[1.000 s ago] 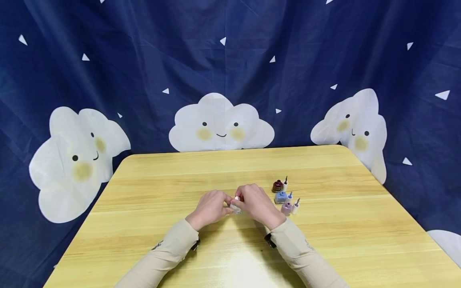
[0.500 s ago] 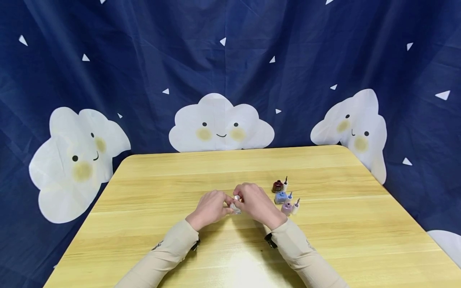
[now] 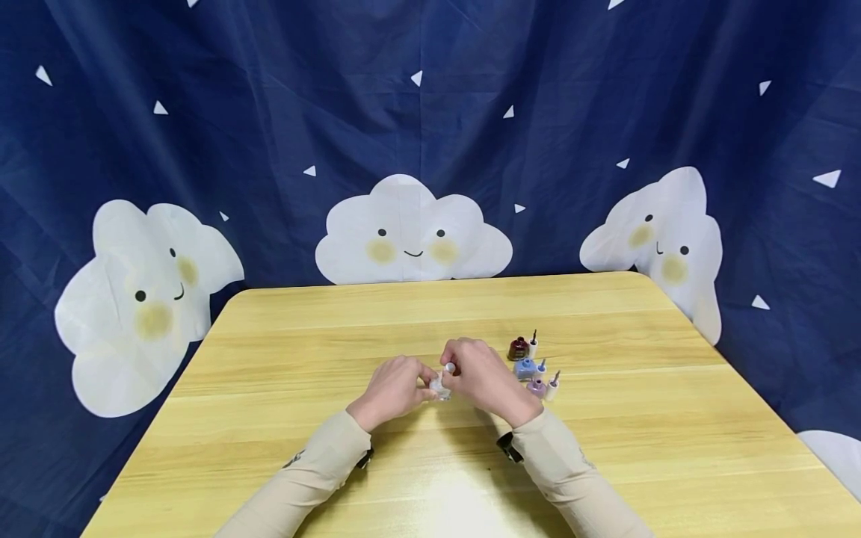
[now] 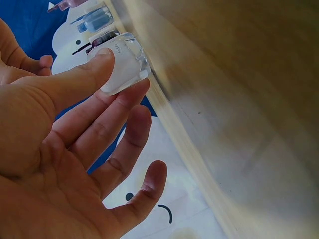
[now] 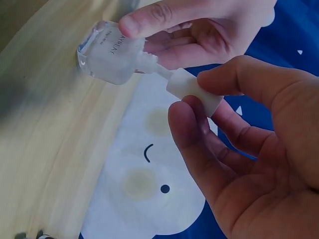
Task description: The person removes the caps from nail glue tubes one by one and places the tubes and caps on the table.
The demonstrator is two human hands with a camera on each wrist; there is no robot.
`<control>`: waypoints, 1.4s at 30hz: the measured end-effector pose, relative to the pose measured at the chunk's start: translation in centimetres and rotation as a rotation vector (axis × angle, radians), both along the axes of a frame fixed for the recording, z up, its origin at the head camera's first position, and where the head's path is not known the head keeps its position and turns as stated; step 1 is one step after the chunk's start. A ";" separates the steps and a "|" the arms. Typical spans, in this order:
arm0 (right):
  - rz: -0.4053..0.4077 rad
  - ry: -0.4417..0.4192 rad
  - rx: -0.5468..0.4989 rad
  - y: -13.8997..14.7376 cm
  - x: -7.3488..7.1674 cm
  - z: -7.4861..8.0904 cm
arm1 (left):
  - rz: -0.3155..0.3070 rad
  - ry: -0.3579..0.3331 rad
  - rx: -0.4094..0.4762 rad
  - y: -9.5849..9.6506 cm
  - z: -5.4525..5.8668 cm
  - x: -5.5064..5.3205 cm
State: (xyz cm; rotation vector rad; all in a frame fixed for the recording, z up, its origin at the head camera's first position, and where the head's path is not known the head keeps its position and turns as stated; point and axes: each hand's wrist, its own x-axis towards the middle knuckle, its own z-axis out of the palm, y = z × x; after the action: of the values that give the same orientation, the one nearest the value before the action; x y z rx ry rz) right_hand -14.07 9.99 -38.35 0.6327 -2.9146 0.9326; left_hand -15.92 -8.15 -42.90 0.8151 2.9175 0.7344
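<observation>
My left hand (image 3: 398, 385) pinches a clear glass nail polish bottle (image 5: 110, 54) with whitish polish between thumb and fingers, just over the table. In the right wrist view, the bottle tilts with its neck toward my right hand (image 3: 483, 379). Thumb and fingers of that hand pinch the white brush cap (image 5: 192, 89). The cap stands apart from the bottle's threaded neck, and a pale stem shows between them. The brush's end is hidden inside the bottle. In the left wrist view, the thumb lies across the bottle's face while the lower fingers spread loosely.
Right of my hands stand a dark red polish bottle (image 3: 519, 349), a blue one (image 3: 525, 369) and a purple one (image 3: 536, 388). Beside each is a white cap, brush upward, such as the nearest cap (image 3: 552, 388). A blue cloud-print curtain (image 3: 269, 149) hangs behind the wooden table (image 3: 303, 336).
The white cap has come away from the bottle's neck, up and to the right, with my right hand. My left hand and the bottle have stayed nearly in place.
</observation>
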 end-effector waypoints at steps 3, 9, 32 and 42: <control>0.001 -0.006 -0.004 0.1 0.1 0.2 | -0.002 -0.006 0.002 0.0 0.0 0.0; 0.011 -0.020 0.016 0.4 0.1 0.5 | -0.004 -0.007 0.006 -0.1 0.0 -0.1; 0.046 -0.004 0.167 1.6 0.4 1.2 | 0.004 -0.015 0.011 0.0 0.0 0.0; 0.039 0.009 0.163 2.1 0.3 1.7 | 0.012 -0.013 0.006 0.0 0.1 0.0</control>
State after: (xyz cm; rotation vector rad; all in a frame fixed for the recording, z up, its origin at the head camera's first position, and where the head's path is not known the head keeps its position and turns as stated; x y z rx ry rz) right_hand -13.72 12.06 -36.61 0.7023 -3.0021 0.6977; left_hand -15.93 -8.16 -42.85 0.7908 2.9123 0.7462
